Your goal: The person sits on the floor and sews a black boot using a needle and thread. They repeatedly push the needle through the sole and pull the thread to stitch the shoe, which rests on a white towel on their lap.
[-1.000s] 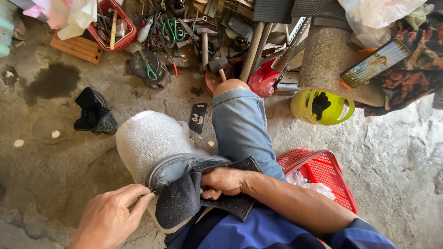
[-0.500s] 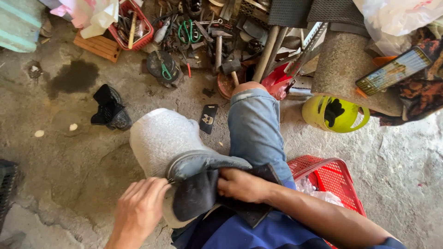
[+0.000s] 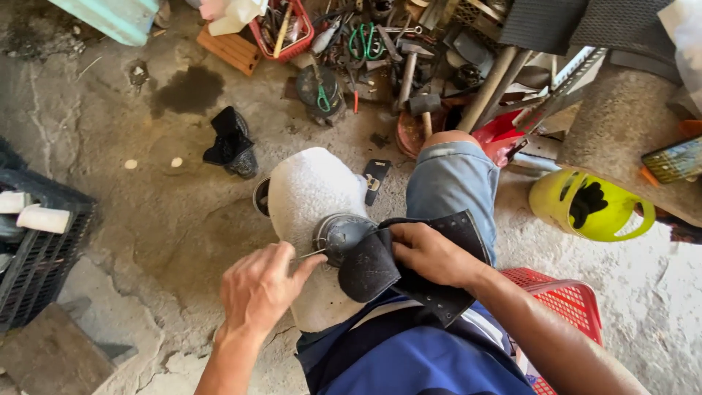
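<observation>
A black boot (image 3: pixel 398 267) lies sole-up across the person's lap, resting on a white cloth (image 3: pixel 311 197) draped over the left knee. The right hand (image 3: pixel 431 252) lies on the boot's upper at about 3 o'clock from the grey heel, fingers pressed together and gripping the leather. The left hand (image 3: pixel 256 292) sits at 8 o'clock from the heel, its fingers (image 3: pixel 303 263) pinching a thin metal needle (image 3: pixel 311 254) whose tip meets the sole edge. A yellow container (image 3: pixel 589 205) stands at 2 o'clock on the concrete floor (image 3: pixel 146 212).
</observation>
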